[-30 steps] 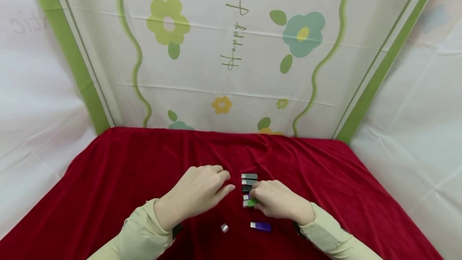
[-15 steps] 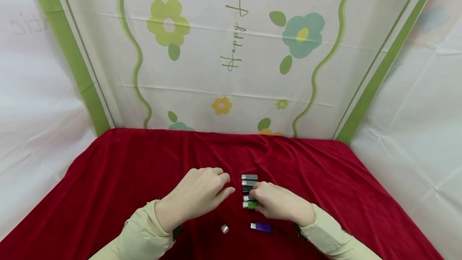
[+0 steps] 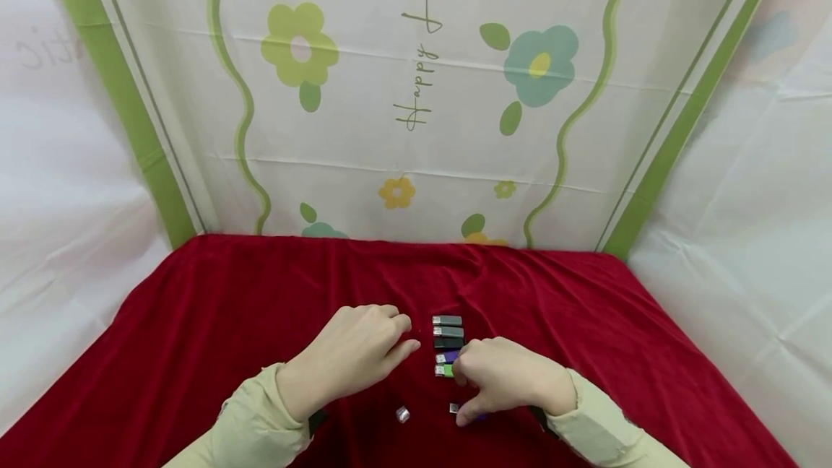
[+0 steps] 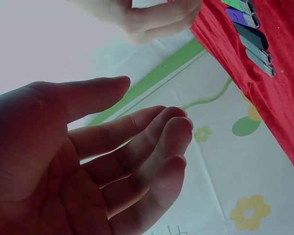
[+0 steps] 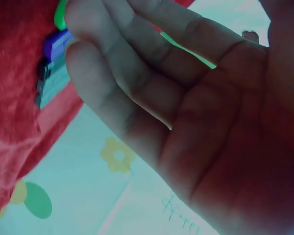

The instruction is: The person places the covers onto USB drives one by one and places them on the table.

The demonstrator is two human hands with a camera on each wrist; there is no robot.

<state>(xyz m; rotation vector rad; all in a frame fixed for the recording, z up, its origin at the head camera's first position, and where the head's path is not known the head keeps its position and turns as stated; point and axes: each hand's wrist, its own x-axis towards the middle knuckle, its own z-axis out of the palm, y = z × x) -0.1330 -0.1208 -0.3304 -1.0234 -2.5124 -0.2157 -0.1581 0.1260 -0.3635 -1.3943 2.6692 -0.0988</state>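
Observation:
Several USB sticks lie in a short column on the red cloth (image 3: 214, 309): two grey ones (image 3: 448, 326), a black one (image 3: 448, 343), a purple one (image 3: 445, 357) and a green one (image 3: 444, 370). My right hand (image 3: 464, 396) hovers just right of the column. Its thumb reaches down to a loose purple stick (image 3: 455, 408), mostly hidden beneath it. In the right wrist view the right hand (image 5: 152, 83) has relaxed fingers beside the purple stick (image 5: 56, 44). My left hand (image 3: 406, 334) rests on the cloth left of the column, loosely curled and holding nothing. In the left wrist view the left hand (image 4: 152, 147) is likewise bare.
A small silver cap (image 3: 403, 414) lies on the cloth between my wrists. A flowered sheet (image 3: 416, 128) hangs behind the table and white sheets close off both sides. The cloth's far edge meets the flowered sheet.
My right hand has let go of the green stick in the column and dropped toward the loose purple stick, now covering most of it. The left hand has stayed put.

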